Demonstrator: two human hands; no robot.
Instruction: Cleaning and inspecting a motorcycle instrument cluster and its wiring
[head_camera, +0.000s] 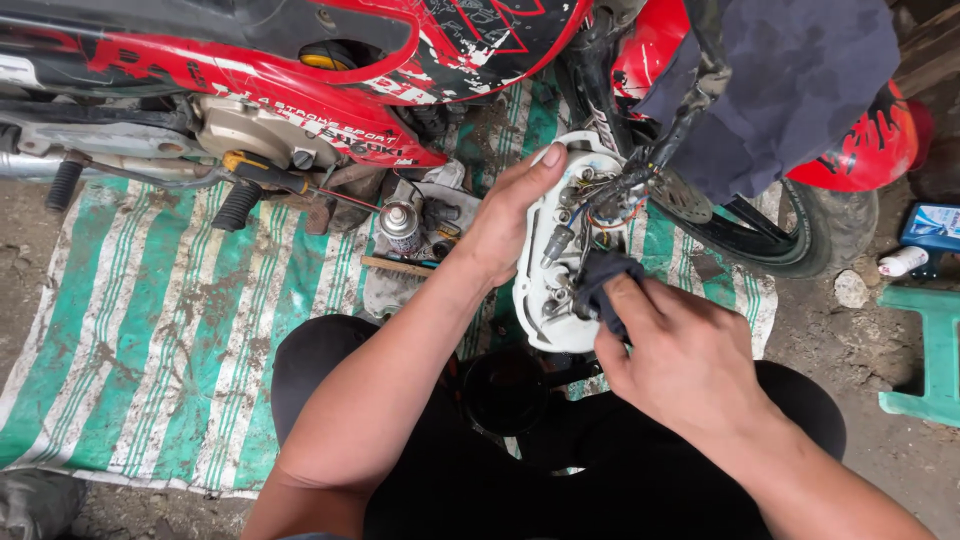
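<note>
Head view looks straight down at a person crouched over a white instrument housing (560, 300), which is turned back-side up so its sockets and wiring show. It sits in mid-air just above the person's dark-clad knees, and a bundle of wires (625, 190) runs from its upper edge up toward the red motorcycle (300, 60). The left hand (505, 220) is closed around the housing's left rim, thumb lying along the top edge. The right hand (680, 360) is just right of and below the housing, its fingers pinched on a dark cloth (605, 280) pressed against the housing's lower right part. Whether the cloth reaches into a socket is hard to tell from this angle.

Left of the housing, 1 small spray can (400, 225) stands on a green-and-white striped tarp (150, 330) spread on the ground, with a wooden-handled brush (395, 266) lying just below the can. Farther left of the housing, a yellow-handled screwdriver (265, 172) rests against the motorcycle's engine. Right of the housing, the front wheel (800, 235) stands on the tarp's edge, and a dark grey cloth cover (790, 80) hangs over the front end above it. Well right of the housing, a green plastic stool (930, 350) stands on the dirt.
</note>
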